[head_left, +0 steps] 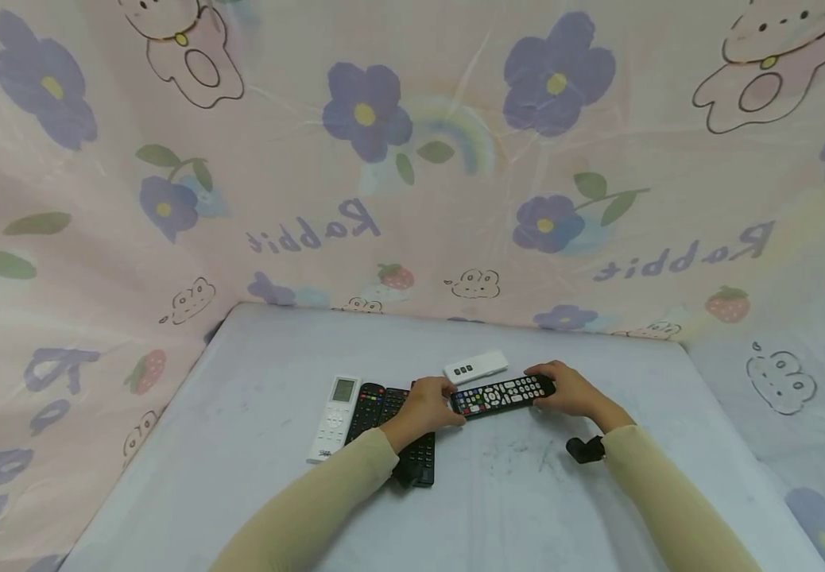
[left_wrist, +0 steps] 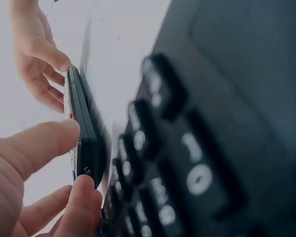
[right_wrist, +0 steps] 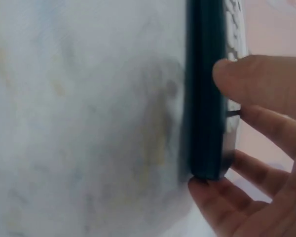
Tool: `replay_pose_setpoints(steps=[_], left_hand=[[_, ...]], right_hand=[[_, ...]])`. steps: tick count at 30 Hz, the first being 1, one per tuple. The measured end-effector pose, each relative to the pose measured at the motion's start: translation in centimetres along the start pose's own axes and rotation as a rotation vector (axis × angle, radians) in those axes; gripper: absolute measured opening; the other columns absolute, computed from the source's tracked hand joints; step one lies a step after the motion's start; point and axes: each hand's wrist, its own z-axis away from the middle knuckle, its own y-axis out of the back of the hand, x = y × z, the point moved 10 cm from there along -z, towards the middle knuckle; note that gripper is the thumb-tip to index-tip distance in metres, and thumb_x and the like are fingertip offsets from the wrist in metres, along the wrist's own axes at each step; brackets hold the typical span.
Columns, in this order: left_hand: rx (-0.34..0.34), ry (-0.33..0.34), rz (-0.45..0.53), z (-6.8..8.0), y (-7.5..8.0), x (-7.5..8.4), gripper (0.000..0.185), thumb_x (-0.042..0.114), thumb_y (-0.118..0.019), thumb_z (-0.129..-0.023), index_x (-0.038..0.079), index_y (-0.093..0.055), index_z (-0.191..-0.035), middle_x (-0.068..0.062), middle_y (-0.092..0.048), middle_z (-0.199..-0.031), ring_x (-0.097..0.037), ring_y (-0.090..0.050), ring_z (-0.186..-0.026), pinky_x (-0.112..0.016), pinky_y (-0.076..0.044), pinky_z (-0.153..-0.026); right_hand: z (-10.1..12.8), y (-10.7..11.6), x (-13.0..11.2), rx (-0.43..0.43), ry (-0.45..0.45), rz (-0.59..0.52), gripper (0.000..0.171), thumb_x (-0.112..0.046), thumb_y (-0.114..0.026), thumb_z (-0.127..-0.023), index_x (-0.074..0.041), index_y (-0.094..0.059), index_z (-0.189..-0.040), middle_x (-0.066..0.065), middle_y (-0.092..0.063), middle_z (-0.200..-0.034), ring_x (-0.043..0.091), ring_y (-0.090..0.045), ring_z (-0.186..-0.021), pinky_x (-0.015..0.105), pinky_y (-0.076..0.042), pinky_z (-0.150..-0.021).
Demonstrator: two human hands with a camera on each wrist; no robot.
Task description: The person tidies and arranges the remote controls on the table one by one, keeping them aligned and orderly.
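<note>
Head view: a black remote (head_left: pixel 502 395) is held flat on the table (head_left: pixel 255 397), pinched at one end by the left hand (head_left: pixel 430 403) and at the other by the right hand (head_left: pixel 568 391), fingers curled round its edges. It lies just beside three more remotes (head_left: pixel 373 413). Both ends should be gripped evenly and kept level, probably clear of the small white remote (head_left: pixel 475 367) behind.

We read the word "Rabbit", mirrored, printed twice on the pink flowered cloth (head_left: pixel 455 159) that hangs behind the table: once above the table's far left corner and once above its far right corner. In the left wrist view we make out a blurred "0" on a key of the black remote (left_wrist: pixel 212 148) close to the lens; its other key markings are too blurred to read.
</note>
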Motion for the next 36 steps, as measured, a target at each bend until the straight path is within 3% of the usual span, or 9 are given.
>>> replay_pose_setpoints(steps=[7,18,22,29,36], left_hand=[[0.01,-0.008,-0.066,-0.3,0.0,0.5,0.053,0.022,-0.088,-0.067,0.009,-0.068,-0.115,-0.002,-0.062,-0.095,-0.012,-0.053,-0.083,-0.028,-0.05,-0.074],[0.014,-0.022,-0.064,-0.5,-0.4,0.7,0.051,0.018,-0.087,-0.068,0.008,-0.068,-0.115,-0.004,-0.062,-0.103,-0.015,-0.056,-0.09,-0.033,-0.052,-0.082],[0.01,-0.039,-0.027,-0.4,-0.3,0.9,0.05,0.017,-0.087,-0.069,0.01,-0.067,-0.114,-0.005,-0.06,-0.109,-0.013,-0.058,-0.09,-0.031,-0.053,-0.081],[-0.041,-0.105,0.125,0.1,0.1,1.6,0.05,0.008,-0.086,-0.069,0.006,-0.065,-0.115,-0.007,-0.057,-0.112,-0.007,-0.065,-0.081,-0.022,-0.053,-0.065],[-0.047,-0.113,0.208,0.1,1.1,1.2,0.051,0.008,-0.085,-0.071,0.008,-0.065,-0.118,-0.007,-0.06,-0.114,-0.01,-0.067,-0.089,-0.021,-0.055,-0.069]], right_hand=[[0.0,0.0,0.6,0.024,0.01,-0.049,0.052,-0.01,-0.075,-0.079,-0.002,-0.058,-0.127,0.024,-0.056,-0.124,0.042,-0.057,-0.109,0.054,-0.049,-0.091],[0.7,0.0,1.2,0.028,-0.017,-0.089,0.056,-0.005,-0.075,-0.076,-0.004,-0.058,-0.129,0.027,-0.055,-0.128,0.046,-0.057,-0.111,0.054,-0.051,-0.088],[1.1,0.4,1.1,0.048,-0.005,-0.093,0.056,-0.006,-0.076,-0.077,-0.004,-0.058,-0.13,0.027,-0.054,-0.129,0.047,-0.057,-0.112,0.054,-0.051,-0.089],[2.1,1.3,1.1,0.072,0.01,-0.109,0.055,-0.007,-0.076,-0.078,-0.006,-0.058,-0.131,0.026,-0.053,-0.128,0.047,-0.056,-0.113,0.053,-0.052,-0.087],[3.3,2.0,0.1,0.083,0.039,-0.121,0.055,-0.01,-0.078,-0.079,-0.005,-0.059,-0.13,0.02,-0.055,-0.122,0.041,-0.06,-0.107,0.043,-0.056,-0.081]])
